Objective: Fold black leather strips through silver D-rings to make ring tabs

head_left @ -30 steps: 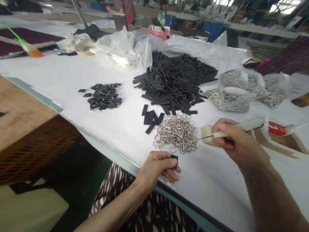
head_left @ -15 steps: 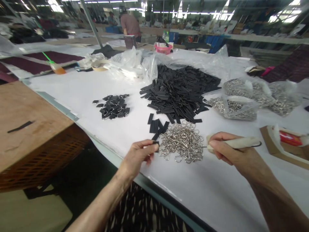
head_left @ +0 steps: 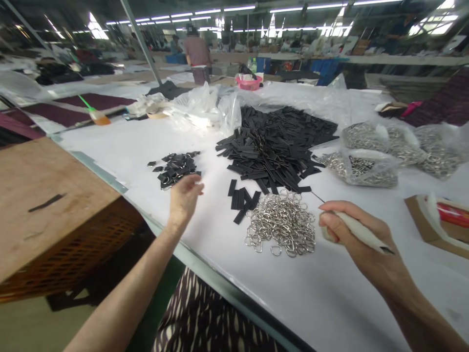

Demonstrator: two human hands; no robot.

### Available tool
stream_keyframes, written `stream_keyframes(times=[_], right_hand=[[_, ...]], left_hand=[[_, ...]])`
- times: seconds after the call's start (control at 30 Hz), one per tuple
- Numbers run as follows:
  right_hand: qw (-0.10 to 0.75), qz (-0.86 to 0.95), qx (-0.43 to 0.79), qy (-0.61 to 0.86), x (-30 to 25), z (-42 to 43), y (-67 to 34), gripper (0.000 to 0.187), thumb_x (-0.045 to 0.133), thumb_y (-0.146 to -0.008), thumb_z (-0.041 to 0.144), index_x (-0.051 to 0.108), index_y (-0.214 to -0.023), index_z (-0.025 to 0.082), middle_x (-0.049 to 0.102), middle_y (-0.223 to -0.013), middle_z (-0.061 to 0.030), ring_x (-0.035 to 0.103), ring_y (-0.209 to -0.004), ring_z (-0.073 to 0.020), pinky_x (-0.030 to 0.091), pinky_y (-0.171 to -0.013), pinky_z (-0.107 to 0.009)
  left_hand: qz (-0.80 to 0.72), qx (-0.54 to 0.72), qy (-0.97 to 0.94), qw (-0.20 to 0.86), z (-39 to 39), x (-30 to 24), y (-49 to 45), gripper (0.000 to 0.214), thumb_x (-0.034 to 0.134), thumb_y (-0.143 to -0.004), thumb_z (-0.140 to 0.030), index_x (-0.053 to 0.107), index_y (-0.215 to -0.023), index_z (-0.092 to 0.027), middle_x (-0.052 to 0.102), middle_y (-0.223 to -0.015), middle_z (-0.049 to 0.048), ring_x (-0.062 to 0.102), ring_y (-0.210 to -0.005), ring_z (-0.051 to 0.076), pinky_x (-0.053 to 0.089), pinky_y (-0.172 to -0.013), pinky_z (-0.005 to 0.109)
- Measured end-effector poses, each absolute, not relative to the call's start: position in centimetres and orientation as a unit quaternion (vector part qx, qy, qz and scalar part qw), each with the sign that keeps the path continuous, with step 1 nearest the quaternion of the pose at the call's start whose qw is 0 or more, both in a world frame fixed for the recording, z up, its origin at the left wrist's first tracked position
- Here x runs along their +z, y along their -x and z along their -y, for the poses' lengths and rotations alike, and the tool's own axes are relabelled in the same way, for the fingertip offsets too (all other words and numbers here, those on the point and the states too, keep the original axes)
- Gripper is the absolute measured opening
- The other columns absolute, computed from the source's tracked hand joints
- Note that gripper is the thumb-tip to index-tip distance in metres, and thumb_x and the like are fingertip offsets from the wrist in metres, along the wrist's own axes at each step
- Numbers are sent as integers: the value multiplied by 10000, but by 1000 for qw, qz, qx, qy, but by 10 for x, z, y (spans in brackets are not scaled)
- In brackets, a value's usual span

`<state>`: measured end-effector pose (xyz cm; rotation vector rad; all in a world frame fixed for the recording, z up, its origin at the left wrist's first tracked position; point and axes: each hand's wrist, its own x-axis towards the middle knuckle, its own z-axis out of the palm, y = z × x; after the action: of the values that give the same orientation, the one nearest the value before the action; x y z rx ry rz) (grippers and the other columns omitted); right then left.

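My left hand is stretched out over the white table, fingers loosely apart, just short of a small heap of folded black tabs with rings. I see nothing in it. My right hand is closed round a white-handled tool whose thin metal tip points up and left. Between the hands lies a pile of silver D-rings, with a few loose black strips beside it. A big heap of black strips lies behind.
Clear bags of metal rings sit at the right, and a cardboard box with a red tube nearer me. Crumpled plastic bags and a pink basket are at the back. A wooden bench adjoins the left. A person stands far off.
My left hand moved from the D-ring pile out to the left, toward the heap of folded tabs; the small black piece it pinched is no longer seen. My right hand tilted the tool.
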<state>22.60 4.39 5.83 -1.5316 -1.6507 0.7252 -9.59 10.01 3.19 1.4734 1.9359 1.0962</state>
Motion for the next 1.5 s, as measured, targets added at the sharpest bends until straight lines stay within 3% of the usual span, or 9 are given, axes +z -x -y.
stream_keyframes(times=[0.1, 0.2, 0.4, 0.73, 0.83, 1.0, 1.17, 1.37, 1.5], right_hand=[[385, 682, 300, 544, 52, -43, -223, 156, 509, -863, 357, 577, -902, 223, 526, -571, 30, 474, -478, -113, 384, -468, -241], [374, 707, 303, 518, 51, -42, -220, 144, 478, -879, 337, 558, -899, 219, 549, -593, 28, 458, -439, -100, 382, -448, -237], [323, 730, 302, 521, 53, -41, -217, 178, 433, -894, 348, 547, -865, 215, 545, -575, 21, 473, -459, -117, 379, -451, -244], [297, 727, 327, 525, 48, -44, -215, 200, 465, -876, 380, 561, -908, 207, 533, -589, 27, 442, -474, -112, 331, -446, -238], [278, 734, 343, 516, 43, -41, -210, 178, 451, -883, 366, 539, -881, 211, 495, -589, 37, 427, -488, -108, 312, -450, -229], [215, 803, 312, 460, 28, -33, -193, 47, 473, -863, 240, 484, -822, 218, 492, -654, 44, 448, -576, -111, 344, -532, -221], [106, 912, 104, 382, 13, -31, -179, 123, 482, -797, 69, 521, -777, 184, 564, -711, -7, 482, -659, -157, 334, -599, -273], [98, 934, -30, 342, -2, -28, -172, 182, 495, -761, 13, 559, -775, 182, 578, -690, -37, 478, -633, -180, 298, -566, -299], [115, 932, -103, 327, -10, -22, -166, 201, 497, -745, -3, 548, -761, 191, 579, -673, -40, 487, -604, -182, 300, -550, -301]], left_hand=[[-674, 336, -622, 214, -85, 11, 60, 156, 489, -798, -238, 630, -826, -175, 669, -860, 41, 604, -769, 167, 475, -734, 285], [-642, 261, -696, 187, -81, 0, 31, 164, 526, -796, -224, 644, -909, -208, 641, -1022, 44, 582, -943, 187, 454, -824, 294], [-663, 124, -728, 121, -94, 5, 18, 142, 514, -807, -191, 644, -863, -202, 576, -990, 65, 582, -908, 217, 474, -718, 305], [-650, 89, -752, 70, -105, 17, -1, 238, 409, -882, -231, 643, -902, -190, 605, -985, 80, 568, -944, 220, 463, -714, 292], [-654, 79, -746, 96, -118, 15, -12, 199, 478, -833, -240, 658, -848, -156, 634, -922, 108, 603, -882, 248, 471, -714, 326], [-686, 84, -709, 143, -131, 13, -15, 197, 488, -751, -100, 676, -808, -120, 662, -901, 162, 619, -904, 298, 455, -781, 393], [-695, 144, -669, 221, -122, 17, 0, 208, 476, -709, -73, 671, -717, -145, 678, -831, 132, 616, -908, 282, 445, -796, 382], [-634, 237, -580, 454, -95, 19, 18, 128, 527, -716, -196, 642, -680, -154, 620, -573, 0, 576, -470, 128, 461, -484, 236], [-572, 298, -489, 588, -77, 17, 20, 108, 565, -718, -218, 629, -708, -132, 679, -673, 46, 617, -551, 140, 498, -488, 236]])
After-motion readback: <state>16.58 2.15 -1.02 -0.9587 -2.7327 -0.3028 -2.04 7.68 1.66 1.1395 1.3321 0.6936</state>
